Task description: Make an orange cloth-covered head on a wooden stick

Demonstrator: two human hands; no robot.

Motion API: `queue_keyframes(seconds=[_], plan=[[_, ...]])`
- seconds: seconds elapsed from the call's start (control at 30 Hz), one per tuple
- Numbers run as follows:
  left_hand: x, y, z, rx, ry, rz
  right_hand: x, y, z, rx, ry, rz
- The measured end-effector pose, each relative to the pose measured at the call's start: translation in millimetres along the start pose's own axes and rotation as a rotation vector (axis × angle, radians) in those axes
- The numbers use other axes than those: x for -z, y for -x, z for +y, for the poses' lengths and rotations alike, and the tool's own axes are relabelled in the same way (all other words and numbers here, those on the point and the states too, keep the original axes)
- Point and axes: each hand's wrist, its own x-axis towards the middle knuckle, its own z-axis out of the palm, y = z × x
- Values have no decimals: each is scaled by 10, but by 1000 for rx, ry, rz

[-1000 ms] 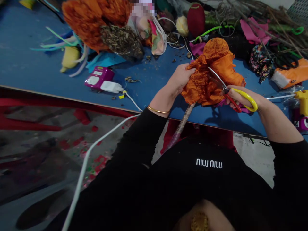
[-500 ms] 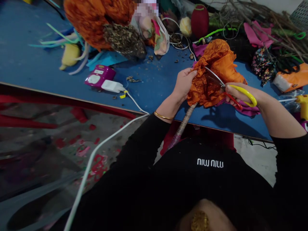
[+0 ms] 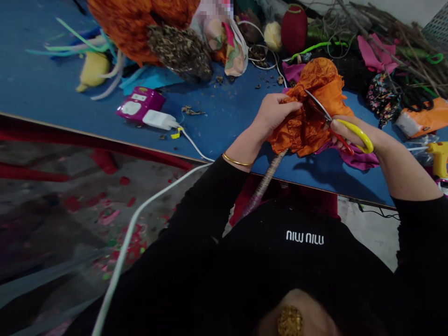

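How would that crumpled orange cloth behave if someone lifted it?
The orange cloth would probably feel floppy, since it bunches into loose folds. It looks thin, so likely light for its size. The wrapped stick poking out below might come along, if the two are joined.

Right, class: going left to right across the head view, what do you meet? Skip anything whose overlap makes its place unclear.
Yellow object → purple adapter → person's left hand → scissors → yellow tool at the right edge.
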Motion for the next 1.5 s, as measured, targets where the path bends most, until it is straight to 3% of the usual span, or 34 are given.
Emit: queue_keyframes(seconds=[0.1,0.23,0.43,0.67,0.9,1.13,1.23,1.37,1.5], plan=[[-32,-177,0,-186,-177,70,26,50,-34,56,-23,-52],[-110,-321,-120,-276,-279,175,27,168,-81,59,5,-35],[-118,-60,-293,-292,-246,140,-14,416,-188,103,231,-1],[-210,223,-280,-403,-506,294,-307,457,-269,-69,804,260],[-312,298,-335,-578,-706,289,-461,352,-421,-164,964,281],[-312,322,-287,-575,-756,257,-455,511,-518,-191,1059,332],[-338,338,-287,-637,-763,284,-460,556,-508,-199,1087,361],[-393,344,-308,-718,-754,286,-500,477,-529,-212,1114,367],[-404,345,-301,-713,-768,228,-559,400,-574,-189,1162,398]])
